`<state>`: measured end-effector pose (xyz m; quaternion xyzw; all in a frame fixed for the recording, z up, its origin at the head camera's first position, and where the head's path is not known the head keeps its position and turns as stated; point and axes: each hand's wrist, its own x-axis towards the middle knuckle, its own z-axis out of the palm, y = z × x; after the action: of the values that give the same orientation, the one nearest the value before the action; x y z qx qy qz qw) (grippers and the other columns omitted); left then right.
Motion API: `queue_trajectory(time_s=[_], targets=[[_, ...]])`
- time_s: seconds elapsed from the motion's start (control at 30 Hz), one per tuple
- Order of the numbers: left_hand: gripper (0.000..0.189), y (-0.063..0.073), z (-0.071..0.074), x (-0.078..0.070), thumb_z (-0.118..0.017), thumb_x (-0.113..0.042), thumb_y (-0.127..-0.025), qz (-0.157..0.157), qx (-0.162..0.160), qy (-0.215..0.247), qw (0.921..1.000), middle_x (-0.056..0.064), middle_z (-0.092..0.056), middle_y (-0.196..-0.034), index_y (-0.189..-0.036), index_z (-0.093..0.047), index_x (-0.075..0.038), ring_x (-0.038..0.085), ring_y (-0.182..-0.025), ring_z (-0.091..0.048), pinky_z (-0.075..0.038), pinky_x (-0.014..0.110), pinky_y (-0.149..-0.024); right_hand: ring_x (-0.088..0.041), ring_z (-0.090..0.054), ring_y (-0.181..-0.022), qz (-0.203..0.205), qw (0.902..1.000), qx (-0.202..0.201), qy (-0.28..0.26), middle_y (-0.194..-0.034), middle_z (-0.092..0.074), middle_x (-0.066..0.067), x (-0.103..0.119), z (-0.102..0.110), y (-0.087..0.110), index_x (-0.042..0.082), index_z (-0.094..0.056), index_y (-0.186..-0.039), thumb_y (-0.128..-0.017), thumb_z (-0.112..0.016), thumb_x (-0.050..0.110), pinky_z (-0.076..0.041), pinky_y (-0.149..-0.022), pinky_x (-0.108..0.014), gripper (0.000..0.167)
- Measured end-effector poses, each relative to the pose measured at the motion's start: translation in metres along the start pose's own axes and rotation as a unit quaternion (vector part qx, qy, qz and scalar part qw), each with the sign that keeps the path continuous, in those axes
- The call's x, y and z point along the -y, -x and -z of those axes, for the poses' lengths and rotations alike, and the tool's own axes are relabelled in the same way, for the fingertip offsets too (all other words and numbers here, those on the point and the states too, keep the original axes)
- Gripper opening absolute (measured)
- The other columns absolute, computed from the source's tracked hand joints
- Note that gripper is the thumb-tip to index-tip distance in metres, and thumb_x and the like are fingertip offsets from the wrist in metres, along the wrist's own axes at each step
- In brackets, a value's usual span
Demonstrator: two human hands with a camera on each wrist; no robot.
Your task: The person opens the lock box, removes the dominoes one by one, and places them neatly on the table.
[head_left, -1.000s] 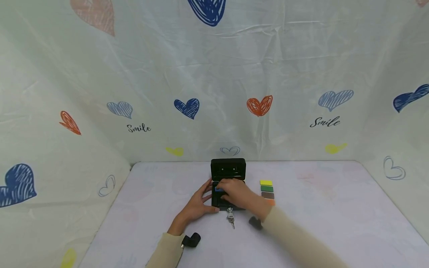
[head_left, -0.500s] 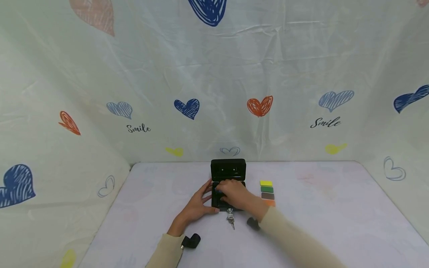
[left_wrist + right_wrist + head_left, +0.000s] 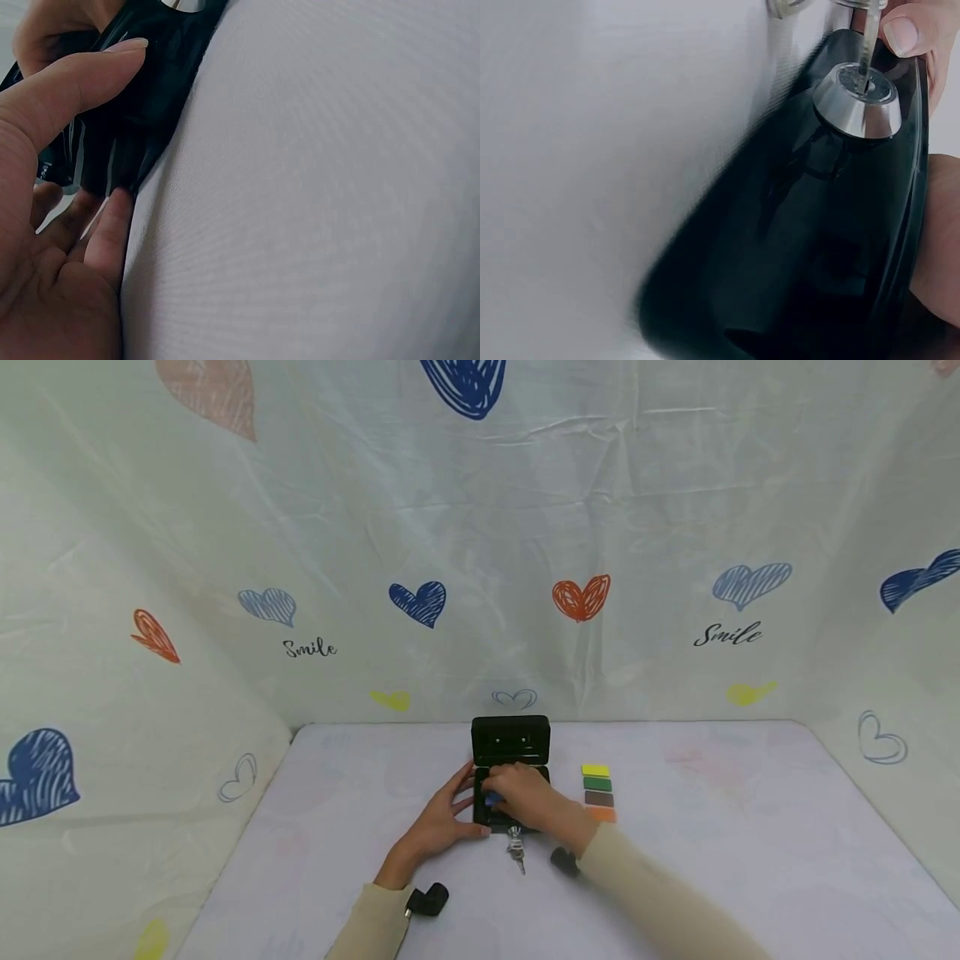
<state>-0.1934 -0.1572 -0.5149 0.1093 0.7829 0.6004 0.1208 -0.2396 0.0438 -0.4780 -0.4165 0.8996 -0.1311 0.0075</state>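
A black metal cash box (image 3: 481, 814) stands on the table, its lid (image 3: 511, 737) raised and leaning back. My left hand (image 3: 438, 820) holds the box at its left side, fingers spread along the side wall and thumb at the front corner. In the left wrist view, the thumb (image 3: 97, 79) lies on the glossy front. My right hand (image 3: 528, 793) reaches down into the box, fingers bent over a small blue piece (image 3: 492, 798); its fingertips are partly hidden. A key ring with keys (image 3: 517, 852) hangs from the round silver lock (image 3: 859, 101) on the box front.
Right of the box, small flat rectangles lie in a column: yellow (image 3: 596, 770), green (image 3: 597, 784), grey (image 3: 598, 797) and orange (image 3: 602, 814). A white sheet printed with hearts (image 3: 581, 597) rises behind the white table (image 3: 712, 827). Dark wrist cameras (image 3: 429, 899) sit below the sleeves.
The blue piece, partly covered by my right fingers half a second ago, shows more now and sits nearer the box front. My right hand has shifted slightly; my left hand stays in place.
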Motion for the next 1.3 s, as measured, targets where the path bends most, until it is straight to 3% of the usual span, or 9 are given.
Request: queue_trajectory(time_s=[0.27,0.6,0.77,0.93,1.3], targets=[[0.112,-0.001,0.0,-0.001,-0.088,0.001,-0.082,-0.002,-0.001,-0.005,1.0,0.027,-0.034,-0.165,-0.169,-0.019,-0.008,0.049,-0.147,-0.044,-0.05,0.046,-0.116,-0.02,-0.071,-0.1,0.024,0.9993,-0.025,0.015,-0.107,-0.075,-0.002,-0.002,-0.001,0.003,0.014,-0.081,-0.111,-0.091,-0.084,0.017,-0.061,-0.092,-0.041,0.02],[0.113,-0.002,-0.001,0.0,-0.088,0.002,-0.081,-0.008,0.0,-0.011,0.9999,0.027,-0.034,-0.164,-0.169,-0.018,-0.006,0.05,-0.146,-0.044,-0.049,0.046,-0.117,-0.015,-0.069,-0.094,0.06,0.9919,-0.11,0.02,-0.101,-0.071,0.003,-0.013,0.009,0.023,0.015,-0.081,-0.107,-0.088,-0.087,0.017,-0.061,-0.084,-0.034,0.02],[0.113,-0.001,-0.001,0.0,-0.088,0.0,-0.082,-0.003,-0.003,-0.023,0.9997,0.027,-0.034,-0.165,-0.17,-0.018,-0.008,0.05,-0.146,-0.045,-0.05,0.048,-0.116,-0.014,-0.066,-0.09,0.043,0.9919,-0.117,0.022,-0.1,-0.07,0.004,-0.019,0.016,0.035,0.015,-0.081,-0.108,-0.088,-0.087,0.018,-0.058,-0.08,-0.029,0.021],[0.113,-0.001,-0.001,0.001,-0.089,0.0,-0.082,0.005,-0.01,-0.028,0.9995,0.027,-0.035,-0.165,-0.17,-0.019,-0.009,0.05,-0.145,-0.046,-0.049,0.049,-0.116,-0.015,-0.067,-0.088,0.026,0.9912,-0.128,0.019,-0.098,-0.07,0.003,-0.026,0.022,0.047,0.013,-0.082,-0.106,-0.086,-0.089,0.015,-0.061,-0.086,-0.034,0.021],[0.114,-0.004,-0.001,0.004,-0.089,0.002,-0.08,0.007,-0.016,-0.034,0.9993,0.026,-0.035,-0.166,-0.17,-0.02,-0.011,0.048,-0.145,-0.047,-0.049,0.05,-0.116,-0.016,-0.066,-0.082,0.009,0.9806,-0.194,0.028,-0.094,-0.07,0.005,-0.047,0.026,0.078,0.012,-0.082,-0.1,-0.076,-0.094,0.005,-0.059,-0.075,-0.03,0.027]])
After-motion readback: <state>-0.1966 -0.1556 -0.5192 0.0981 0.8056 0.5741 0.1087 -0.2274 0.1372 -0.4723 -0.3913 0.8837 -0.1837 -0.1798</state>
